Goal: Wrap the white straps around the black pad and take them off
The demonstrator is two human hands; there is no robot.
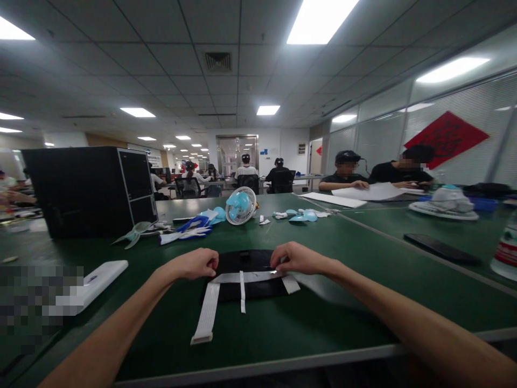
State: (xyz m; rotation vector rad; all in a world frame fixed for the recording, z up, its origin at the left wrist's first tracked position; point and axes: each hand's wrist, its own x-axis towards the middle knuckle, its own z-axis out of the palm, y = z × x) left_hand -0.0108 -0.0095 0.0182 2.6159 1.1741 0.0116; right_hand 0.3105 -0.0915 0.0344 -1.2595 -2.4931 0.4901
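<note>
A black flat panel (264, 291) lies on the green tabletop before me. Across it runs a pale flat ribbon cable (208, 312), folded at the left so that one leg with a connector hangs toward me. Its other end shows at the right side of the panel. A narrow white strip (242, 293) crosses the cable near the middle. My left hand (200, 263) is closed, fingers curled at the panel's left edge by the cable's fold. My right hand (299, 258) pinches above the cable's right part, beside a shiny spot. What the fingertips hold is hidden.
Left stands a large black case (81, 191), with a white flat device (103, 277) nearer. Behind the panel are a small fan (241, 206), blue-white gloves (189, 230) and loose blue parts (302, 215). A black phone-like slab (440, 248) and a bottle (507, 250) lie right. People sit beyond.
</note>
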